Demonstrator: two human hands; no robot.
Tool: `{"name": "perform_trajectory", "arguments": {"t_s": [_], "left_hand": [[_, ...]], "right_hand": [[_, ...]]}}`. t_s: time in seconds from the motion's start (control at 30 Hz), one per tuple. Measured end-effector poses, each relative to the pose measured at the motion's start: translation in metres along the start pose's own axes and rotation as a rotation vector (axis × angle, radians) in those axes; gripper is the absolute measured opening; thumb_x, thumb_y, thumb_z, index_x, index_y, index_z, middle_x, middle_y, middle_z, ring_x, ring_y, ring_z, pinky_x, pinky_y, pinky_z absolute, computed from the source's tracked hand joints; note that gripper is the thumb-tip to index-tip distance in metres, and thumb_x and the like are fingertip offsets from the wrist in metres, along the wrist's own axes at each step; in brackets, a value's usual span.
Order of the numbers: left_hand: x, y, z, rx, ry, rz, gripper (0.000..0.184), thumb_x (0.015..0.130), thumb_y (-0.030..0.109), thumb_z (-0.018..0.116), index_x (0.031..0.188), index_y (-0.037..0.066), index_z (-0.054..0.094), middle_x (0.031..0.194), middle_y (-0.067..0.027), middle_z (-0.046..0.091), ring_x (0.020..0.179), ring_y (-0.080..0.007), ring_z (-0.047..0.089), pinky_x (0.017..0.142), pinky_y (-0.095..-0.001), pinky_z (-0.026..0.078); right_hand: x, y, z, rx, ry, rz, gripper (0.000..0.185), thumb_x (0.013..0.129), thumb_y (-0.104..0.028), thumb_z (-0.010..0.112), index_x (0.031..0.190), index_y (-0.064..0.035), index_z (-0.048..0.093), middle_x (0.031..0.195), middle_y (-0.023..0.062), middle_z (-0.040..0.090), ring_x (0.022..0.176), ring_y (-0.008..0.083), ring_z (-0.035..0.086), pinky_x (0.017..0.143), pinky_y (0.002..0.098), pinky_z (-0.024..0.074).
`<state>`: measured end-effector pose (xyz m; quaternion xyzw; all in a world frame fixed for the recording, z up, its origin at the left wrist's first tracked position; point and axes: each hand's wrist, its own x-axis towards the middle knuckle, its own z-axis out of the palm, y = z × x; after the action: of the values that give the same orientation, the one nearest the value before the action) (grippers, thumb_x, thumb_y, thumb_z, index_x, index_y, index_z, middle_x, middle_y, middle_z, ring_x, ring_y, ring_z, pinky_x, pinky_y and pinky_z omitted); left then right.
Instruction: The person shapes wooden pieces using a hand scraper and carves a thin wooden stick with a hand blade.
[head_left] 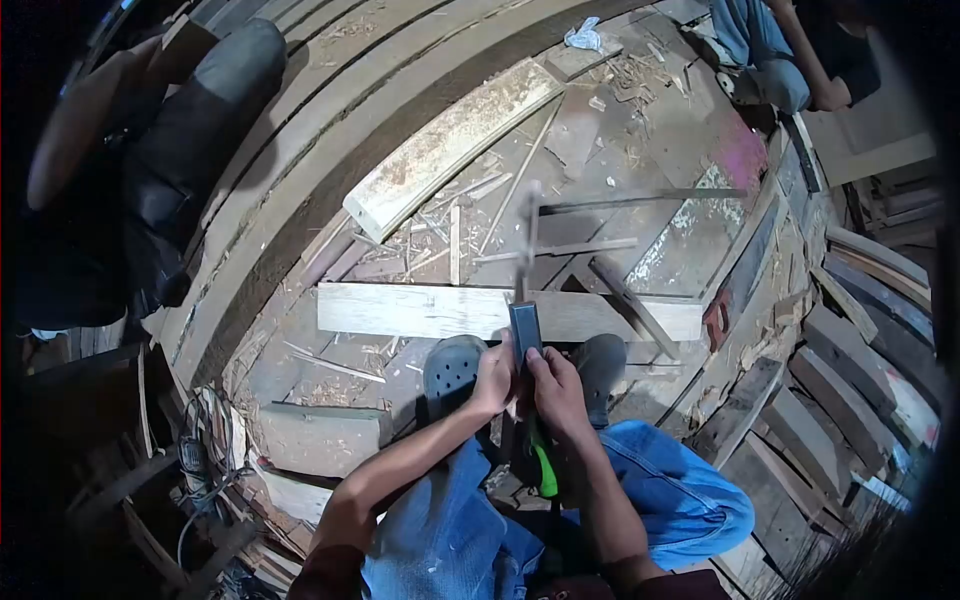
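Both my hands are closed on a dark, flat-sided rectangular piece [525,328] held upright in front of me. A thin, shiny, blurred strip [524,265] sticks out past its far end; its exact kind does not show. My left hand [494,380] grips from the left, while my right hand [558,390] presses it from the right with the thumb along its edge. Below them, between my knees, a bright green and black handle-like part [543,468] shows; whether it belongs to the same thing is hidden. A pale plank [410,310] lies just beyond my feet.
A thick, light timber [450,145] lies farther off, with shavings and thin offcuts around it. Several curved wood pieces [830,350] are stacked at right. A corded power tool [192,455] sits at lower left. Other people sit at upper left [160,170] and upper right [765,55].
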<state>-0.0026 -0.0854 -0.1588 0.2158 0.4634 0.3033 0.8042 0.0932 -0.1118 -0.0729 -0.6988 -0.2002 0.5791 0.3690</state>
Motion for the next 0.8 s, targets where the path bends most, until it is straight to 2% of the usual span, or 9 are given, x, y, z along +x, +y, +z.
{"name": "perform_trajectory", "arguments": {"t_s": [0.03,0.1,0.13,0.27,0.37,0.4,0.47,0.67,0.8], "left_hand": [[0.002,-0.010,0.004,-0.222,-0.036,0.033,0.041,0.106,0.031,0.033,0.092,0.002,0.059,0.079,-0.0041,0.059,0.071,-0.0100,0.057,0.064,-0.0270,0.049],[-0.001,-0.012,0.005,-0.206,-0.060,0.060,0.042,0.107,0.034,0.027,0.102,0.004,0.055,0.090,-0.0048,0.060,0.080,-0.0099,0.057,0.072,-0.0267,0.049],[-0.002,-0.009,0.007,-0.197,-0.075,0.075,0.043,0.107,0.036,0.024,0.107,0.004,0.053,0.095,-0.0052,0.060,0.084,-0.0098,0.057,0.076,-0.0266,0.049],[0.003,0.001,-0.008,0.334,-0.090,0.275,0.029,0.106,0.021,0.033,0.116,0.002,0.051,0.105,-0.0068,0.060,0.096,-0.0119,0.057,0.086,-0.0295,0.047],[0.008,0.001,-0.008,-0.044,-0.152,0.277,0.035,0.106,0.024,0.030,0.123,0.000,0.049,0.106,-0.0075,0.061,0.094,-0.0120,0.057,0.089,-0.0299,0.046],[0.005,0.011,0.001,-0.112,-0.067,0.213,0.045,0.107,0.034,0.028,0.123,-0.001,0.052,0.103,-0.0070,0.062,0.090,-0.0128,0.058,0.088,-0.0298,0.047],[0.007,0.015,-0.004,-0.015,-0.070,0.188,0.049,0.106,0.037,0.028,0.120,-0.001,0.054,0.103,-0.0064,0.063,0.090,-0.0130,0.058,0.086,-0.0297,0.047],[0.013,0.027,-0.006,0.116,-0.089,0.164,0.056,0.101,0.051,0.034,0.116,0.002,0.057,0.096,-0.0036,0.063,0.087,-0.0114,0.060,0.078,-0.0266,0.050],[0.019,0.029,0.000,-0.094,-0.111,0.129,0.051,0.103,0.046,0.032,0.112,0.003,0.057,0.098,-0.0035,0.062,0.086,-0.0112,0.060,0.077,-0.0278,0.051]], "right_hand": [[0.001,0.001,0.000,-0.068,0.030,-0.042,0.028,0.101,-0.026,0.049,0.084,-0.0042,0.054,0.063,0.0009,0.051,0.051,0.0099,0.051,0.046,0.0260,0.0422],[0.001,0.003,-0.001,-0.200,0.087,-0.129,0.029,0.101,-0.027,0.049,0.085,-0.0036,0.056,0.063,-0.0008,0.050,0.053,0.0077,0.049,0.048,0.0242,0.0394],[0.000,0.000,0.001,-0.119,0.089,-0.045,0.030,0.101,-0.028,0.050,0.086,-0.0034,0.057,0.064,-0.0028,0.049,0.057,0.0054,0.046,0.050,0.0237,0.0365],[0.003,0.002,0.000,-0.116,0.119,-0.065,0.031,0.100,-0.031,0.051,0.086,-0.0042,0.057,0.063,-0.0036,0.049,0.053,0.0053,0.046,0.048,0.0239,0.0375],[0.005,0.003,-0.001,-0.110,0.071,-0.035,0.032,0.101,-0.032,0.050,0.085,-0.0052,0.057,0.062,-0.0037,0.048,0.050,0.0057,0.045,0.045,0.0243,0.0373],[0.003,-0.001,0.000,-0.090,0.066,0.011,0.032,0.101,-0.033,0.050,0.084,-0.0056,0.057,0.062,-0.0038,0.047,0.050,0.0057,0.045,0.045,0.0243,0.0370],[-0.001,-0.014,0.004,-0.050,0.051,0.100,0.033,0.100,-0.034,0.050,0.084,-0.0063,0.056,0.061,-0.0040,0.047,0.049,0.0058,0.044,0.044,0.0242,0.0365],[0.011,-0.001,-0.002,-0.053,0.034,0.027,0.034,0.100,-0.035,0.051,0.084,-0.0058,0.057,0.063,-0.0033,0.048,0.050,0.0054,0.044,0.045,0.0231,0.0368],[0.010,-0.019,-0.002,-0.108,0.058,0.068,0.035,0.100,-0.034,0.051,0.082,-0.0049,0.058,0.064,-0.0029,0.048,0.051,0.0058,0.045,0.045,0.0229,0.0363]]}}
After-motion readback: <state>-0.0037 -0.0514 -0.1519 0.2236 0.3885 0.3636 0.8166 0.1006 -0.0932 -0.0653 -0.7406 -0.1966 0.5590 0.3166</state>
